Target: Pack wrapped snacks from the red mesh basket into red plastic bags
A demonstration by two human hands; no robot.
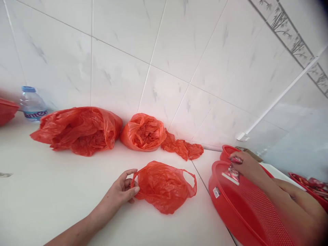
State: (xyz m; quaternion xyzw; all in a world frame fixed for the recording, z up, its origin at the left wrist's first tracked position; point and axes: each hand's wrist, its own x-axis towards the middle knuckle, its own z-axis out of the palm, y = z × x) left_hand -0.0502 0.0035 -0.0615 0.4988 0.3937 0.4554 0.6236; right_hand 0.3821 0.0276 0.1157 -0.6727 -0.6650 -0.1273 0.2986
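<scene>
My left hand pinches one handle loop of a crumpled red plastic bag that lies on the white counter. My right hand reaches over a large red plastic basket and is closed on a small red and white packet at the basket's far rim.
Two bigger stuffed red bags and a flat red bag scrap lie along the tiled wall. A water bottle and a red bowl's edge are at far left. Another red tray holds packets at right.
</scene>
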